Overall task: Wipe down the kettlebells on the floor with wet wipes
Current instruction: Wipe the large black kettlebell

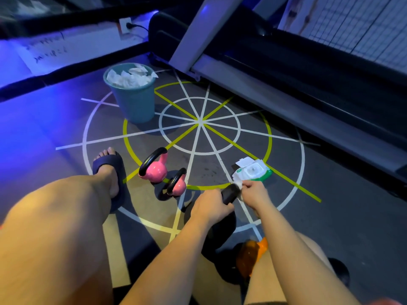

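My left hand (210, 205) grips the thick black handle (229, 193) of an orange kettlebell (251, 257) that stands between my legs. My right hand (255, 193) pinches a white wet wipe (237, 184) against the far end of that handle. Two pink kettlebells lie on the floor to the left: the larger one (155, 169) behind, the smaller one (177, 183) in front, both with black handles. An open green and white pack of wet wipes (253, 171) lies on the floor just beyond my right hand.
A teal bin (134, 102) heaped with used white wipes stands at the back left. A treadmill (286, 69) runs along the right. My left foot in a dark slide (110, 172) rests beside the pink kettlebells. The floor bears white and yellow circle lines.
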Available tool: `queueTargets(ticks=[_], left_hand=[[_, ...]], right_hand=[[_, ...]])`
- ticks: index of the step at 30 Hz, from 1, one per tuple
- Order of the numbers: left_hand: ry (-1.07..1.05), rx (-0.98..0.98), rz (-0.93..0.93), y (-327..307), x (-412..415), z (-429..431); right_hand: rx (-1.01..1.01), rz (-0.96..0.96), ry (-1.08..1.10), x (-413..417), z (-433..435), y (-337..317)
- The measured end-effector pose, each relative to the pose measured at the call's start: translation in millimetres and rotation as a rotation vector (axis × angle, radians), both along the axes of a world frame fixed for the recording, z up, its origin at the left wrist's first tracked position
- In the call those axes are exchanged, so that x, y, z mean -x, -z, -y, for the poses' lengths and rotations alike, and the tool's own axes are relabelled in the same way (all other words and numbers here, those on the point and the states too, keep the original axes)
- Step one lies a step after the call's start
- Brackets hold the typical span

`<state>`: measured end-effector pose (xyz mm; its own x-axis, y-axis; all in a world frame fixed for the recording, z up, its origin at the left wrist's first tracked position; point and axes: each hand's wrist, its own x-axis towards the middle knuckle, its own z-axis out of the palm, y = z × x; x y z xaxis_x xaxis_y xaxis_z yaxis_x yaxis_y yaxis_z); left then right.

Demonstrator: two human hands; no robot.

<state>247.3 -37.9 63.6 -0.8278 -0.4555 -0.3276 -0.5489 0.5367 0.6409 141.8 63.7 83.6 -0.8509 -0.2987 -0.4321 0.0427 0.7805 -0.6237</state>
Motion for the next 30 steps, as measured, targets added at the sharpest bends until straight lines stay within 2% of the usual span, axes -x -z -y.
queueTargets(ticks=[2,5,11,15,20,25,30], left_hand=[[0.002,-0.012,-0.012,1,-1,1],[0.013,-0.015,-0.019,3,1,2],[0.041,0.007,-0.033,4,0,1],[0.062,0.070,-0.054,13,-23,0],[0.000,-0.022,-0.149,31,-75,1],[0.022,-0.106,-0.146,28,-84,-2],[0.129,-0.130,-0.049,15,-82,6]], right_hand=[[-0.051,0.006,0.007,2,-1,8],[-0.023,-0.065,-0.017,-9,-3,-4],[-0.020,-0.179,-0.251,-40,-3,-17],[0.030,-0.225,-0.171,-39,-5,-18],[0.031,-0.194,-0.096,-32,-5,-12],[-0.113,-0.263,-0.295,-49,-5,-18],[-0.085,-0.323,-0.466,-62,-9,-13]])
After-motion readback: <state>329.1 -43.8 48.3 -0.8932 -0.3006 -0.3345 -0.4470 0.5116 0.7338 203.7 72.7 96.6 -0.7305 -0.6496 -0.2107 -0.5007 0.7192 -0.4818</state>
